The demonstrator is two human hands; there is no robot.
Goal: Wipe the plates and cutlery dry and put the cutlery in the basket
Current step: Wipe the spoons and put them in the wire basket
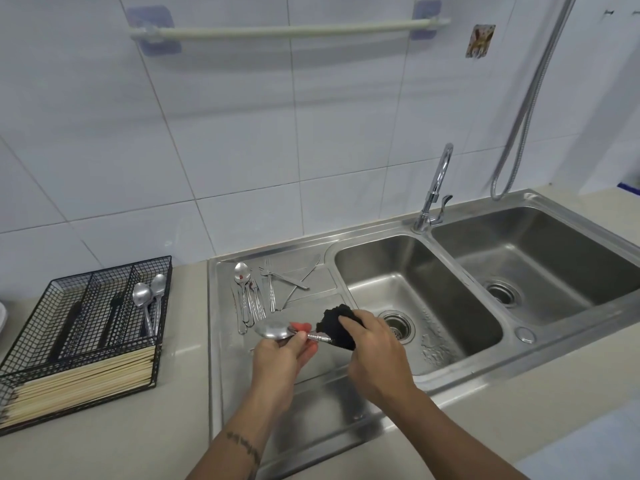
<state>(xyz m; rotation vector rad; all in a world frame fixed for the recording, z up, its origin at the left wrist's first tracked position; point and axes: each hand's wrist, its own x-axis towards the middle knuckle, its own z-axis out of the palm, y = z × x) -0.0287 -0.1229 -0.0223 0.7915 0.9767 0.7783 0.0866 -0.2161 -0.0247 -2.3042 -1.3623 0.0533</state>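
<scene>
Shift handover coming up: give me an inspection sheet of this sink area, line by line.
Surface: beige countertop with a steel sink unit; the drainboard looks wet.
Job's things: spoon in the left hand; black cloth on its handle in the right hand. Loose cutlery lies on the drainboard. Black wire basket holds two spoons and chopsticks.
Clutter: white plate edge at far left.
Grippers: both hands gripping.
Cables: metal hose hanging at right.
Surroundings: tiled wall, towel rail, faucet, two basins.

Both hands (325, 348) closed, close together
</scene>
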